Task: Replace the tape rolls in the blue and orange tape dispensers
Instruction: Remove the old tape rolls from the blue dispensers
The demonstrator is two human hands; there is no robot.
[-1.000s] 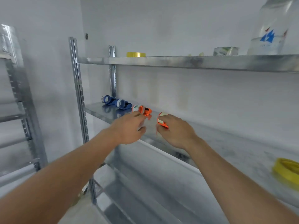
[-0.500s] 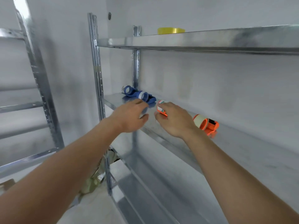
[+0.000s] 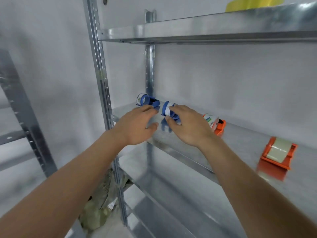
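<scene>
Two blue dispensers (image 3: 169, 110) w/ white rolls at shelf's (image 3: 240, 140) left end; two orange ones (image 3: 278, 152) further right. Right hand (image 3: 188, 124) pinches nearer blue one, left hand (image 3: 137, 124) relaxed beside it, fingers loose

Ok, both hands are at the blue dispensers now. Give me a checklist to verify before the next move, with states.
1. Right hand on a blue dispenser: ok, fingers curl around it.
2. Left hand free: ok, open beside it.
3. Second blue dispenser within reach: ok, just behind the left hand.
4. Both orange dispensers set on the shelf: ok.
5. Fresh yellow roll at hand: not ok, on the upper shelf.
6. Old roll removed: cannot tell.
</scene>
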